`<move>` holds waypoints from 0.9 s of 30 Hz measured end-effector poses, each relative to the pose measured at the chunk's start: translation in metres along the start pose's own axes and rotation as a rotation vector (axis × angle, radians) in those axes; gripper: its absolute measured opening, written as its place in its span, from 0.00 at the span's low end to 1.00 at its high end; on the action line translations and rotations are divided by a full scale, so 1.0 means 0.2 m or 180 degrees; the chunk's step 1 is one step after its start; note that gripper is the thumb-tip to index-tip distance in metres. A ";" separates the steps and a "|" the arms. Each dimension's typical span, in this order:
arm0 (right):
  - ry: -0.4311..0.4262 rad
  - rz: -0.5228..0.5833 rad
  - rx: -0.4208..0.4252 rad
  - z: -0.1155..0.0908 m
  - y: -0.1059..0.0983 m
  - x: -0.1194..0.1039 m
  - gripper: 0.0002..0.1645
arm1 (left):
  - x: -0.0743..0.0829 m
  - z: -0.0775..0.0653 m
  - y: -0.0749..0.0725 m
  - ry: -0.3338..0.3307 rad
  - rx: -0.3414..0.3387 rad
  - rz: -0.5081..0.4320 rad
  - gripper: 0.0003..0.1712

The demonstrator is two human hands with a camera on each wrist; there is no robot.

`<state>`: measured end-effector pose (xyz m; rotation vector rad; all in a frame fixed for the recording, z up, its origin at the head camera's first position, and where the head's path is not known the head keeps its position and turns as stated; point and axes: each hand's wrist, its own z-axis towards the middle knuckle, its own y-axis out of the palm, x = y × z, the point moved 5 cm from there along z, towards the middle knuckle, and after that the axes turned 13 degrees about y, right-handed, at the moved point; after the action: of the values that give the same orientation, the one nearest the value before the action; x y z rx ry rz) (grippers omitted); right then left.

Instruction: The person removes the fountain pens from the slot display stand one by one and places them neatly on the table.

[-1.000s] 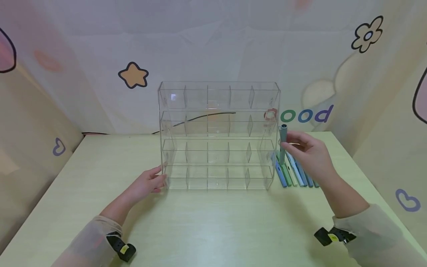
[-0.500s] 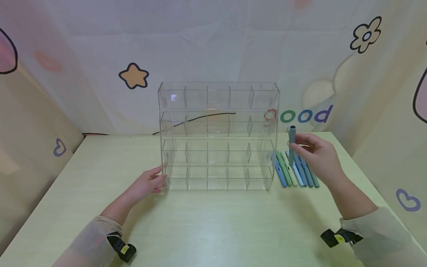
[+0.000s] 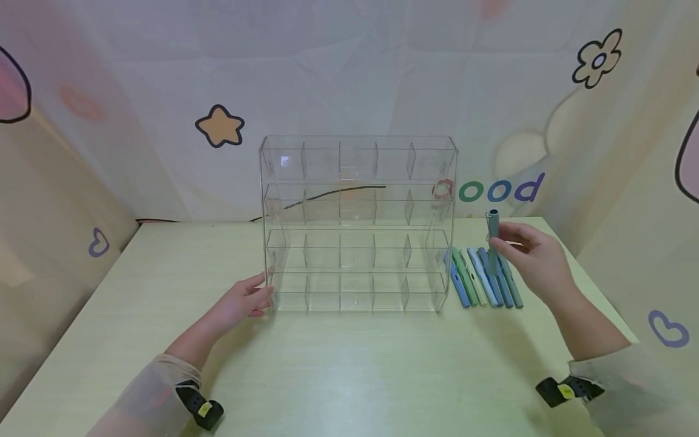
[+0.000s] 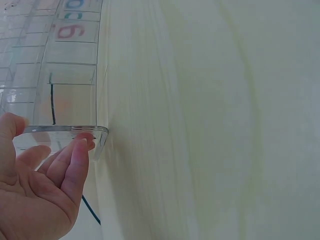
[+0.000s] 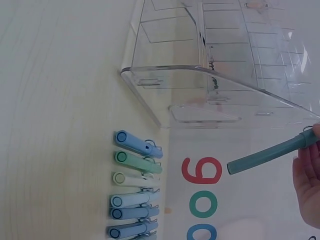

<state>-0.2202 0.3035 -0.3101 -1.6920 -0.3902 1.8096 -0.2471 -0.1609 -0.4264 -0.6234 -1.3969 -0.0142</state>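
In the head view my right hand pinches a grey-teal pen with a wire clip, upright above a row of pens. The right wrist view shows the held pen slanting away from the fingers, its far end pointing toward the backdrop. Blue, green and pale capped pens lie side by side on the table, just right of a clear acrylic organizer. My left hand holds that organizer at its lower left side, with the thumb at the front edge of the side panel.
The organizer has several tiers split by thin dividers, and the backdrop shows through it. The pale table reaches back to a printed cloth with a star, a flower and coloured letters. Cloth also hangs at both sides.
My right hand has moved right with the upright pen, from beside the organizer's right edge to over the right part of the pen row. My left hand has stayed put.
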 end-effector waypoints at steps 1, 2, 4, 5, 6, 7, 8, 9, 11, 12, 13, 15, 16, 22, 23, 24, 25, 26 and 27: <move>0.0016 -0.0005 -0.0007 0.00 0.00 0.01 0.25 | 0.00 0.00 0.00 -0.0007 0.0009 -0.0001 0.33; 0.0026 -0.0016 -0.0012 0.00 0.00 0.01 0.25 | 0.00 0.00 0.00 0.0006 0.0000 0.0007 0.33; 0.0066 -0.0039 -0.0030 0.00 -0.01 0.02 0.25 | 0.00 0.00 0.00 0.0002 0.0010 0.0003 0.32; 0.0075 -0.0049 -0.0039 0.00 -0.01 0.03 0.25 | 0.00 0.00 0.00 0.0006 0.0015 -0.0002 0.32; 0.0087 -0.0060 -0.0051 0.00 -0.01 0.03 0.26 | 0.00 0.00 0.00 0.0017 0.0008 -0.0002 0.32; 0.0103 -0.0071 -0.0062 0.00 -0.01 0.04 0.26 | 0.00 0.00 0.00 0.0026 0.0008 -0.0008 0.32; 0.0120 -0.0084 -0.0075 0.01 -0.02 0.05 0.27 | 0.00 0.00 0.00 0.0036 0.0002 -0.0010 0.32; 0.0142 -0.0093 -0.0089 0.01 -0.02 0.06 0.27 | 0.00 0.00 0.00 0.0027 0.0012 -0.0019 0.32; 0.0168 -0.0112 -0.0113 0.01 -0.02 0.08 0.28 | 0.00 0.00 0.00 0.0032 0.0007 -0.0011 0.33; 0.0189 -0.0119 -0.0125 0.02 -0.02 0.09 0.29 | 0.00 0.00 0.00 0.0032 0.0003 -0.0003 0.33; 0.0205 -0.0127 -0.0131 0.02 -0.02 0.10 0.29 | -0.01 0.00 0.00 0.0025 0.0003 -0.0002 0.33; 0.0221 -0.0129 -0.0145 0.02 -0.03 0.12 0.30 | -0.01 0.00 0.00 0.0015 0.0004 0.0002 0.33; 0.0224 -0.0131 -0.0146 0.03 -0.03 0.12 0.30 | 0.00 0.00 0.00 0.0011 0.0006 0.0003 0.33; 0.0232 -0.0166 -0.0137 0.03 -0.04 0.16 0.30 | -0.01 0.00 0.00 -0.0024 0.0032 0.0003 0.33; 0.0238 -0.0168 -0.0141 0.03 -0.04 0.16 0.30 | -0.01 0.00 0.00 -0.0035 0.0034 0.0000 0.33; 0.0239 -0.0165 -0.0142 0.04 -0.04 0.17 0.30 | -0.01 0.01 0.00 -0.0029 0.0023 0.0005 0.33; 0.0238 -0.0167 -0.0141 0.04 -0.04 0.17 0.30 | -0.01 0.01 0.00 -0.0036 0.0028 -0.0008 0.33; 0.0237 -0.0166 -0.0139 0.04 -0.04 0.18 0.30 | -0.01 0.01 0.00 -0.0042 0.0031 -0.0017 0.33; 0.0233 -0.0166 -0.0140 0.04 -0.04 0.18 0.30 | -0.01 0.01 0.00 -0.0044 0.0036 -0.0023 0.33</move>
<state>-0.2253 0.3340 -0.3331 -1.7564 -0.4415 1.7082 -0.2487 -0.1606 -0.4281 -0.6102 -1.4118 -0.0077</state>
